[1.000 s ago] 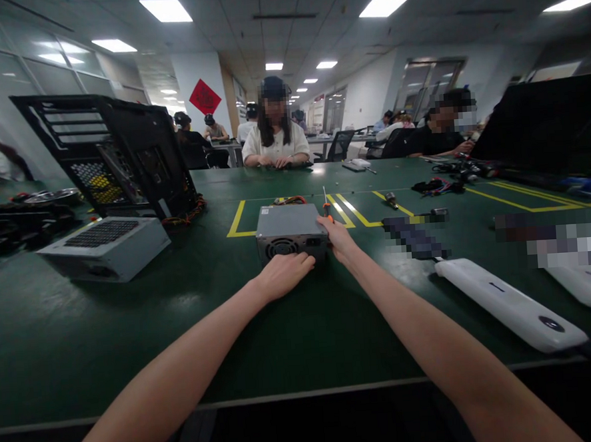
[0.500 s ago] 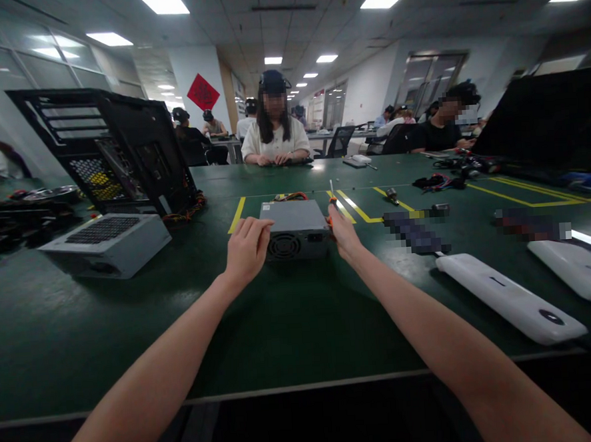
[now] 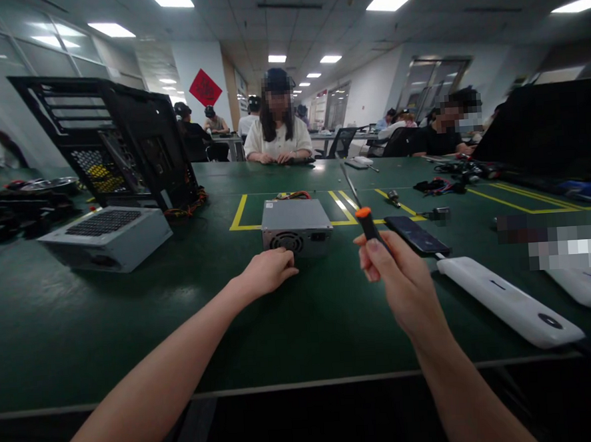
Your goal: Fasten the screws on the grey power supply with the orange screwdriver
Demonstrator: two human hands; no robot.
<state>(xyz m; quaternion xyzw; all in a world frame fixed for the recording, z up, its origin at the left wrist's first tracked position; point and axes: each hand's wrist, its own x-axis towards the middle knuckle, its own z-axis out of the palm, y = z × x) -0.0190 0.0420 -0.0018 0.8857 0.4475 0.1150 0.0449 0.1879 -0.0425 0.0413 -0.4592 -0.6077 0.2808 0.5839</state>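
Observation:
A grey computer power supply (image 3: pixel 295 214) sits on the green table in front of me, its fan grille and power socket facing me. Just before its left front corner is my left hand (image 3: pixel 268 272), fingers curled in and thumb pointing right, overlapping the lower grille. Whether it touches the case, or what the fingers hold, if anything, I cannot make out. My right hand (image 3: pixel 396 265), to the right of the power supply, is closed around the black and orange handle of a screwdriver (image 3: pixel 364 215). Its metal shaft points up and away, clear of the power supply.
A second power supply (image 3: pixel 109 239) and an open black computer case (image 3: pixel 120 145) stand at left. To the right lie a phone (image 3: pixel 416 235), a white power bank (image 3: pixel 510 298) and cables (image 3: pixel 438 185). A person (image 3: pixel 277 132) sits opposite.
My right hand has pulled back from the power supply's right side, towards me and rightward, with the screwdriver. My left hand has slid down from its top left edge to its front, fingers curling.

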